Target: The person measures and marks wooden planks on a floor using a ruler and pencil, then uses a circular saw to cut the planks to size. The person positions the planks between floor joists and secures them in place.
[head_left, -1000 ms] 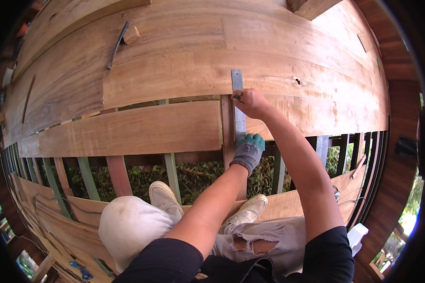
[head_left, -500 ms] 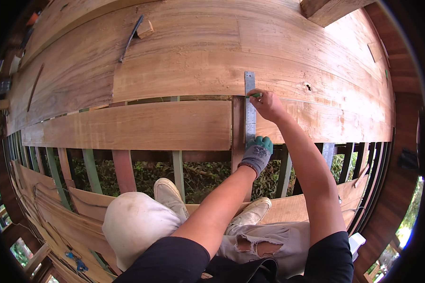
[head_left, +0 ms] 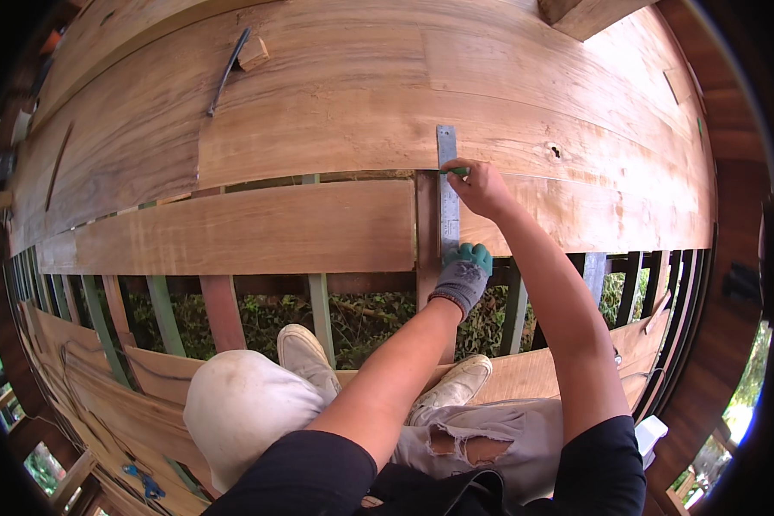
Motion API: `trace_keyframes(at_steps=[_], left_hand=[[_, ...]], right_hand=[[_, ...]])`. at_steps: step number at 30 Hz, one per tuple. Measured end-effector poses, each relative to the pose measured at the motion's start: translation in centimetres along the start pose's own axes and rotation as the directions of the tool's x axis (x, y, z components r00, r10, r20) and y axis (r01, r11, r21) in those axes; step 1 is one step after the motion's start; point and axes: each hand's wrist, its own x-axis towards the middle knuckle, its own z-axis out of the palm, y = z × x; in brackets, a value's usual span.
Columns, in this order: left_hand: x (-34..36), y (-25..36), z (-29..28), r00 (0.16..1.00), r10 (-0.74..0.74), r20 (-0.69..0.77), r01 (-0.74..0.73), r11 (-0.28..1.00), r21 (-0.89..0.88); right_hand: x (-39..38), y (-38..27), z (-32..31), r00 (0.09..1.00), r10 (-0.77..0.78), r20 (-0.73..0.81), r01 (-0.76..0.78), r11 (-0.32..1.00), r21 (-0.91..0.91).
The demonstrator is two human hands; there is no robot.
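Observation:
A flat steel ruler [head_left: 448, 206] lies across the right-hand plank and the gap beside it, its far end resting on the laid boards. My left hand [head_left: 464, 277], in a grey and teal work glove, is closed around the ruler's near end. Farther up, my bare right hand [head_left: 480, 187] pinches a short green pencil [head_left: 459, 171], its tip at the ruler's left edge near the board seam. The right-hand plank [head_left: 542, 211] runs beneath my right wrist. Left of the ruler lies a loose plank [head_left: 258, 228], its cut end facing the gap.
Open gaps between green and reddish joists [head_left: 320, 314] show plants below. My shoes [head_left: 308, 354] stand by a nearer board. A dark bar [head_left: 230, 71] and a small wood block [head_left: 253, 53] lie on the far boards. A timber post [head_left: 598, 17] rises at far right.
The whole scene sits slightly farther left in view. Both hands, the ruler and the pencil keep nearly the same places on the planks.

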Motion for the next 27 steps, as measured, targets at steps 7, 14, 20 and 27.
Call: trace_keyframes(at_steps=[7, 14, 20, 27], left_hand=[[0.0, 0.1, -0.1, 1.000, -0.026, 0.006, 0.026, 0.999, -0.022], [-0.1, 0.0, -0.5, 0.999, 0.027, -0.035, -0.025, 0.998, 0.066], [0.0, 0.1, -0.4, 1.000, -0.005, 0.003, 0.005, 1.000, -0.004], [0.0, 0.0, -0.2, 0.998, 0.017, -0.068, -0.017, 1.000, 0.001]], right_hand=[[-0.2, 0.3, 0.5, 0.999, -0.043, -0.024, 0.042, 0.999, -0.030], [-0.6, 0.0, 0.3, 0.998, 0.032, 0.062, -0.028, 0.997, -0.072], [-1.6, -0.4, 0.5, 0.998, -0.038, 0.042, 0.039, 0.999, -0.032], [-0.1, -0.1, 0.8, 0.997, -0.050, -0.063, 0.046, 0.996, -0.074]])
